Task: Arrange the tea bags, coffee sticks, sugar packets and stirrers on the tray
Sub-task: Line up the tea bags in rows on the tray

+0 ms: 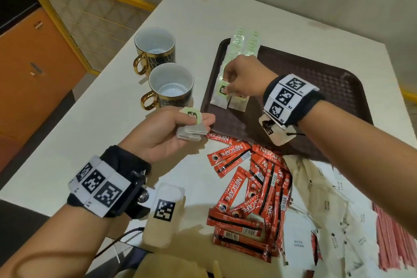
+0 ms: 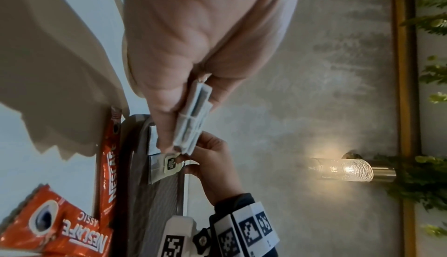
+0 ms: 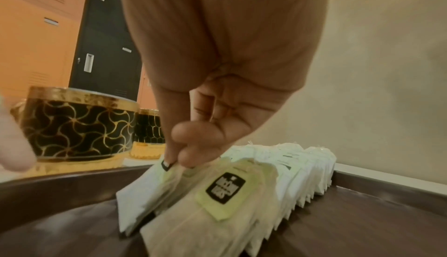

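Two rows of white tea bags (image 1: 237,56) with pale green tags lie along the left side of the brown tray (image 1: 327,88). My right hand (image 1: 241,79) pinches the front tea bag (image 1: 220,95) of the left row at its tag, seen close in the right wrist view as tea bag (image 3: 145,190) under the fingertips (image 3: 184,158). My left hand (image 1: 171,128) hovers just off the tray's near-left corner and grips a small stack of tea bags (image 1: 191,131), shown edge-on as the stack (image 2: 193,119). Red coffee sticks (image 1: 250,192) and white sugar packets (image 1: 316,210) lie on the table in front of the tray.
Two black-and-gold mugs (image 1: 155,49), (image 1: 171,86) stand left of the tray on the white table (image 1: 67,142). Pink stirrers (image 1: 397,239) lie at the far right edge. Most of the tray's right side is bare. A beige marker block (image 1: 162,214) sits near my left wrist.
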Tool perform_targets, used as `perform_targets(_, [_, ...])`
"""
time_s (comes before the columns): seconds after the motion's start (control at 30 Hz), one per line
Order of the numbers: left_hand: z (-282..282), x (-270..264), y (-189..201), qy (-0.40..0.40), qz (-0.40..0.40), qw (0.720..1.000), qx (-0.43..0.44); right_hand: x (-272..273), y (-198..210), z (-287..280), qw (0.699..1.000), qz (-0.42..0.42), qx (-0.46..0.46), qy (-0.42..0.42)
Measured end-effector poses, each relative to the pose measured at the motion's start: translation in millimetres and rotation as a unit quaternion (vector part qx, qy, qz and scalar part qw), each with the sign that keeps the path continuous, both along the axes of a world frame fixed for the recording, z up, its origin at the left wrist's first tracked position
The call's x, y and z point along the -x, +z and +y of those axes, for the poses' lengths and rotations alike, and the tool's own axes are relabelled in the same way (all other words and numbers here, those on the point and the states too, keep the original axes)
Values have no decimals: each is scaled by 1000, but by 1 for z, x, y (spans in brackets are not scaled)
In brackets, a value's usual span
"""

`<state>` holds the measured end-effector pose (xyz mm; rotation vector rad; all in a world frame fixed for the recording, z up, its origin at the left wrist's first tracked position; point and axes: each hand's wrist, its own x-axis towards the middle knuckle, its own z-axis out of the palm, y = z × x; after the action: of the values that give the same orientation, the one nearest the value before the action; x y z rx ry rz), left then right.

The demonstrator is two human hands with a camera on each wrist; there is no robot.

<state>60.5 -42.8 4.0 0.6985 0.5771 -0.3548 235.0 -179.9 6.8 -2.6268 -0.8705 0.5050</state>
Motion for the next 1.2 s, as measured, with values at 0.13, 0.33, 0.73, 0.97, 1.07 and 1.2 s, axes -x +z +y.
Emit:
perform_targets(0.13, [-2, 0, 0, -19, -37, 998, -39, -5, -6, 3, 998, -47, 32, 0])
perform_targets(0.33, [-10, -9, -4, -55, -67, 987, -132, 13, 11, -11, 995, -22, -93, -39])
perform_targets(0.73, [-17, -18, 2, -23, -3, 993, -116, 14, 12, -43, 970, 197, -110, -91])
perform_targets(0.97, [-12, -13, 1, -65, -37, 983, -167, 2, -6, -42, 993, 39, 3, -111])
perform_targets(1.07, [-15, -11, 2, -86, -58, 974, -200, 3, -1, -42, 995, -31, 38, -91])
perform_targets(1.2, [-20, -11, 3, -108, -72, 962, -240, 20, 21, -34, 995, -3, -78, -62])
